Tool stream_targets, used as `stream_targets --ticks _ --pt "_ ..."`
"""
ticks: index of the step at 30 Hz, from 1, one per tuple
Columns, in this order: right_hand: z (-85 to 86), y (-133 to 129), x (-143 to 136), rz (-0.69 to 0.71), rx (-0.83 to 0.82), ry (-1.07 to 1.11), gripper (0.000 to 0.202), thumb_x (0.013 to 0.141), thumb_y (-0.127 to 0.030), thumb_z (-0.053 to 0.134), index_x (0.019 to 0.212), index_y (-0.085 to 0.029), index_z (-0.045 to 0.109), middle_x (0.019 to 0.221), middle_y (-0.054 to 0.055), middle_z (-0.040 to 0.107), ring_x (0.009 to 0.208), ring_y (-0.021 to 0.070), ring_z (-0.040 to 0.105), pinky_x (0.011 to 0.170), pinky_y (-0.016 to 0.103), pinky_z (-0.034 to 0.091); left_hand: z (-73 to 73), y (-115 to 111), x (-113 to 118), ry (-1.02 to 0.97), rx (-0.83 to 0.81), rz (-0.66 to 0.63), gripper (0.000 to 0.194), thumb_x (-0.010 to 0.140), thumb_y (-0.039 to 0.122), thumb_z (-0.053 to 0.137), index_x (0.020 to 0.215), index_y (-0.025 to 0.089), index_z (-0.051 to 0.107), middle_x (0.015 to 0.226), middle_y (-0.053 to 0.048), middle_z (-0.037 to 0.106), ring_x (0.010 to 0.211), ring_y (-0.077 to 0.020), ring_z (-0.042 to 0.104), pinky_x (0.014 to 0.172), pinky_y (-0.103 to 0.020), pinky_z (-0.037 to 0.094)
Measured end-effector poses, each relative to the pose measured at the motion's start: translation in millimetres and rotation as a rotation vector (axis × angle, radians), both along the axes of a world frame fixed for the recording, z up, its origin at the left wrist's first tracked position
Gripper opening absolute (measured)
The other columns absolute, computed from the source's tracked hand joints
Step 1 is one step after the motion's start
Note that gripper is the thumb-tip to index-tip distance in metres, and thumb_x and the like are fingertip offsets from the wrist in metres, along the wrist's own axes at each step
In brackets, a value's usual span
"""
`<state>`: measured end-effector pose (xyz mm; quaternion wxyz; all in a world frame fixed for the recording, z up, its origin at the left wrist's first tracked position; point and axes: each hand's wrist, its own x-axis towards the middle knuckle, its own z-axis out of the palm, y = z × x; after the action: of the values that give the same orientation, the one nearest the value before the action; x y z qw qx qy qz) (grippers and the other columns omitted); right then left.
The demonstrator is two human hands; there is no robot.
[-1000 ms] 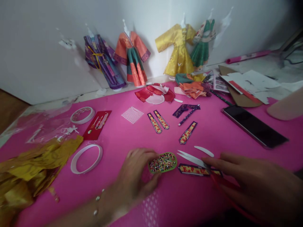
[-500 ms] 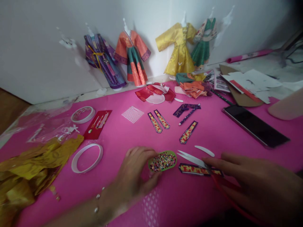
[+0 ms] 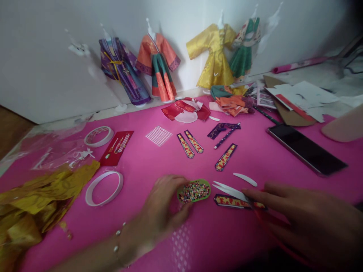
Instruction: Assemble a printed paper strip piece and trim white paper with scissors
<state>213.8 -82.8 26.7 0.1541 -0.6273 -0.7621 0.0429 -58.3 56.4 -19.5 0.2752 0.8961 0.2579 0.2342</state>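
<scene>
My left hand (image 3: 167, 211) curls round the near-left end of a small green oval dish (image 3: 209, 192), thumb on one side and fingers on the other. Tiny mixed-colour beads (image 3: 195, 190) fill the dish. In my right hand (image 3: 306, 219) is a pair of scissors (image 3: 229, 190) with pale blades slightly parted and red handles mostly covered by my fingers. The blades point left towards the dish, over a purple-edged, red-and-yellow patterned strip (image 3: 231, 202) that is partly hidden. A white curved blade-shaped piece (image 3: 245, 179) lies just beyond the scissors.
Similar strips (image 3: 226, 157) and a sheet of pearl dots (image 3: 159, 136) lie farther back on the pink mat (image 3: 136, 151). A phone (image 3: 307, 149) rests at right, tape rolls (image 3: 104, 189) and yellow cloth (image 3: 22, 204) at left. Small dressed stands (image 3: 157, 64) line the wall.
The dish has shifted very slightly left with my left hand. My right hand and the scissors stay almost in place.
</scene>
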Motion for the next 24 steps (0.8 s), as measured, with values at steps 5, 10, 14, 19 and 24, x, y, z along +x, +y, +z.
stream_targets --ticks 5,10,14,19,24 --pt "-5.9 0 1 0.07 -0.187 -0.105 0.029 0.079 -0.014 0.051 0.102 -0.027 0.062 0.098 0.004 0.072 0.068 0.02 0.072 0.043 0.026 0.047 -1.1 4 1 -0.012 -0.016 0.002 0.04 0.087 0.015 0.061 0.122 0.026 0.045 0.114 -0.006 0.06 0.106 -0.0225 0.059 0.091 -0.04 0.052" --pt "-5.5 -1 -1 0.078 -0.192 -0.114 0.035 0.085 -0.013 0.044 0.114 -0.025 0.06 0.083 0.002 0.066 0.054 0.0183 0.066 0.042 0.03 0.042 -3.0 1 2 -0.035 -0.019 -0.018 0.042 0.087 0.015 0.062 0.123 0.026 0.045 0.114 -0.006 0.06 0.106 -0.0216 0.06 0.091 -0.038 0.052" --pt "-1.1 -6 -5 0.079 -0.19 -0.14 0.041 0.082 -0.013 0.046 0.119 -0.025 0.06 0.077 0.002 0.064 0.051 0.0196 0.063 0.04 0.033 0.039 -2.9 -2 1 -0.038 -0.028 -0.048 0.044 0.087 0.015 0.064 0.125 0.025 0.044 0.115 -0.007 0.06 0.106 -0.0214 0.059 0.091 -0.038 0.052" --pt "2.4 -9 -7 0.106 -0.168 -0.186 0.044 0.079 -0.007 0.049 0.118 -0.026 0.061 0.078 0.002 0.065 0.054 0.0185 0.063 0.044 0.031 0.043 -0.2 -6 -1 -0.046 -0.013 -0.09 0.047 0.088 0.014 0.063 0.129 0.025 0.042 0.117 -0.008 0.058 0.109 -0.0214 0.057 0.094 -0.037 0.051" --pt "-4.0 -10 -5 0.103 -0.162 -0.237 0.048 0.079 -0.006 0.045 0.12 -0.026 0.061 0.081 0.003 0.066 0.055 0.0191 0.064 0.043 0.031 0.043 0.0 -7 -2 -0.033 -0.036 -0.118 0.047 0.088 0.013 0.064 0.129 0.023 0.044 0.117 -0.008 0.058 0.109 -0.0204 0.056 0.095 -0.036 0.05"
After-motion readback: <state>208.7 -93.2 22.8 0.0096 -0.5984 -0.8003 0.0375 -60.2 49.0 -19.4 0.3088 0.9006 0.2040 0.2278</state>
